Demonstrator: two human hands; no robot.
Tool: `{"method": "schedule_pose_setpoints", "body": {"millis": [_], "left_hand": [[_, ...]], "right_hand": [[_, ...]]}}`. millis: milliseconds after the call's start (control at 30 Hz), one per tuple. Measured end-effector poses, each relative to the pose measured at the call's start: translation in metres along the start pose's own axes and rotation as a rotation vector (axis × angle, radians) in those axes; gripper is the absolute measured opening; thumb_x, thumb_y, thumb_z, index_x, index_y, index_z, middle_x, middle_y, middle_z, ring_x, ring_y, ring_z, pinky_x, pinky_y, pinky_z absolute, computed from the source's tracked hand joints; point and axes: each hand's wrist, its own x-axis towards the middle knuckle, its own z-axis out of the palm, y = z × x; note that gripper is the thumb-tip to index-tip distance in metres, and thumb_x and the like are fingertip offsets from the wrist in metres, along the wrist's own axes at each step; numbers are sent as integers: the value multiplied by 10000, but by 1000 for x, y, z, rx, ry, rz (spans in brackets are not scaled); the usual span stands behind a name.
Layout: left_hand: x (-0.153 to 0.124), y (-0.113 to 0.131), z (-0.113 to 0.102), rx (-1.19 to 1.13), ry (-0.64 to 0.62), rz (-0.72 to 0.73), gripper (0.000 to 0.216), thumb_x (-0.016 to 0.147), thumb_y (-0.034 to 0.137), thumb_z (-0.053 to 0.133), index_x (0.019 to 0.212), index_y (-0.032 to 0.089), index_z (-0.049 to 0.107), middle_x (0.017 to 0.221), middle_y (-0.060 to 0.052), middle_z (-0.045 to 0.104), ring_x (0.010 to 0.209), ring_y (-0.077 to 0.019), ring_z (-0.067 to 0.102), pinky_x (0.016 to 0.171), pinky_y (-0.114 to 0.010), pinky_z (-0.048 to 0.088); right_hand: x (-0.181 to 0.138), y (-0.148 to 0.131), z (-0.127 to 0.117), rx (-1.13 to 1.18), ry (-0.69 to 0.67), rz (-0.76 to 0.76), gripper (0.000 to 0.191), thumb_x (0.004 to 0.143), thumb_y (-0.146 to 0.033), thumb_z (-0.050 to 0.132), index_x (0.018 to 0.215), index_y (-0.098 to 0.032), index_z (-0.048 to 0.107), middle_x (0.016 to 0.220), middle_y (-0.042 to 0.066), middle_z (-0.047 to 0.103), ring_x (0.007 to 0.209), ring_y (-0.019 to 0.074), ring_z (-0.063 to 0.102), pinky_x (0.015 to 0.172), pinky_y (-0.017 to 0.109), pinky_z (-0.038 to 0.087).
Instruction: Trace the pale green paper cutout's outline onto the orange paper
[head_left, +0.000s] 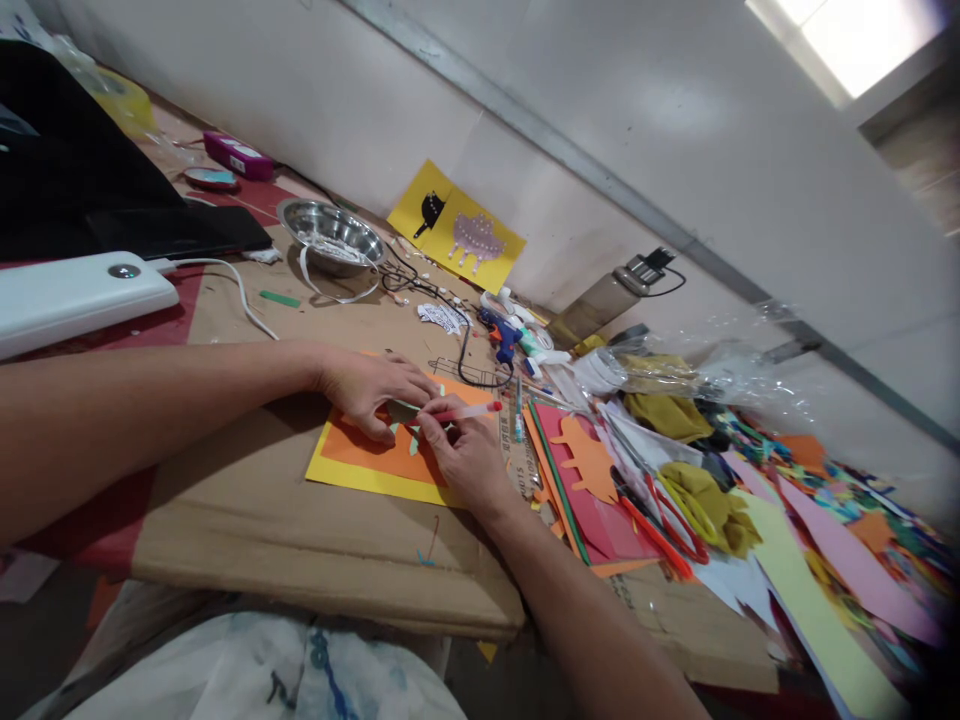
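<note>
My right hand (465,450) grips a pen (480,409) with a red cap end and a clear barrel. Its tip is hidden behind the fingers, low over an orange sheet (356,445). Under that sheet lies a larger yellow sheet (330,478), showing along the near edge. My left hand (379,390) lies spread on the orange sheet, its fingers over a small green paper piece (405,412). Bits of light green show between both hands, but the piece's full outline is covered.
Cardboard (285,540) covers the table. Scissors (660,520) and an orange cutout (586,460) on red paper (600,525) lie to the right. Beyond are a glue gun (501,335), a metal bowl (337,235), a bottle (600,300) and a yellow card (457,225). A white power bank (82,295) sits left.
</note>
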Motion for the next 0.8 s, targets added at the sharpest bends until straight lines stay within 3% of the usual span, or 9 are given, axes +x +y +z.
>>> {"method": "schedule_pose_setpoints", "body": {"millis": [567, 800], "left_hand": [[1, 1, -3, -27, -10, -3, 590, 823, 333, 769, 1394, 206, 689, 1550, -148, 625, 1496, -364, 508, 1296, -482, 278], [0, -2, -1, -36, 12, 6, 562, 796, 243, 728, 1356, 193, 709, 1533, -155, 638, 1478, -370, 530, 1283, -492, 303]], "right_hand": [[1, 3, 2, 54, -2, -3, 175, 931, -398, 616, 860, -248, 670, 678, 3, 721, 547, 170, 644, 566, 279, 485], [0, 3, 2, 61, 4, -15, 184, 939, -391, 615, 842, -245, 672, 635, -15, 678, 525, 161, 604, 564, 283, 459]]}}
